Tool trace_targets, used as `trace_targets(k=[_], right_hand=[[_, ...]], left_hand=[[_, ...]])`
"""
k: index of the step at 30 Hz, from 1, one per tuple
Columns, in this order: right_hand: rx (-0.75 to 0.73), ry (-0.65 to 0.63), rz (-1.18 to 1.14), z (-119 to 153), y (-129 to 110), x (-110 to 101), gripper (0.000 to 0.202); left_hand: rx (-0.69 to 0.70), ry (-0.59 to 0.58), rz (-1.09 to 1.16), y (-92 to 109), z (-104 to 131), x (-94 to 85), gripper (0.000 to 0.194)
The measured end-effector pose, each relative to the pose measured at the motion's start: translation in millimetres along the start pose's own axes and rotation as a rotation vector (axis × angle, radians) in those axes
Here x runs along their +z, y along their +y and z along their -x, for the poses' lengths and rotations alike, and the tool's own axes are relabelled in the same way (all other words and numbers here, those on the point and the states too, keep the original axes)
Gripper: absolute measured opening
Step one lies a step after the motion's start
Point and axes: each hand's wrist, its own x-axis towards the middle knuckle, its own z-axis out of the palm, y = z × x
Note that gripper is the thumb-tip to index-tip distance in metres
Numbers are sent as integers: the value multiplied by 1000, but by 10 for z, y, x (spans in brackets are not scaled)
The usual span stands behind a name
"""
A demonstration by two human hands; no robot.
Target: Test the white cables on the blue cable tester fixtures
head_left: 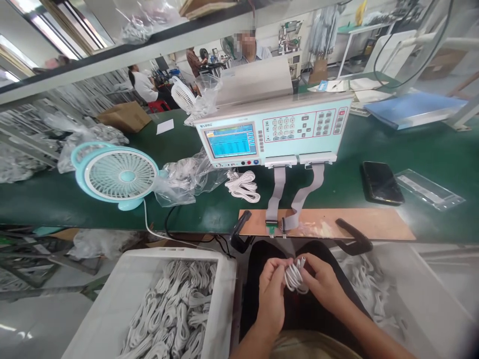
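A coiled white cable (pixel 294 278) is held between my two hands above my lap. My left hand (pixel 275 281) pinches the coil on its left side, fingers closed. On the other side my right hand (pixel 318 274) grips it too, with a cable end poking up near the fingertips. Just beyond, two grey ribbon cables (pixel 277 192) run from a tester with a screen (pixel 234 142) down to small connectors (pixel 272 229) on a copper-coloured board (pixel 318 223). Black clamps (pixel 241 232) sit at the board's edge. Another bundled white cable (pixel 243 186) lies before the tester.
To the left a white bin (pixel 220 259) holds many coiled cables; another bin (pixel 419 284) with cables stands at right. A turquoise fan (pixel 121 174), a plastic bag (pixel 175 187), a black phone (pixel 381 183) and a blue folder (pixel 411 107) rest on the green bench. Several people are beyond.
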Motion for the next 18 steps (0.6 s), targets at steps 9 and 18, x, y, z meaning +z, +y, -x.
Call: trace_targets(k=[9, 18], right_hand=[[73, -8, -211, -194, 1, 30, 22], [215, -10, -441, -397, -83, 127, 35]], left_hand=[[-1, -123, -312, 139, -358, -127, 34], [21, 66, -151, 39, -499, -142, 32]])
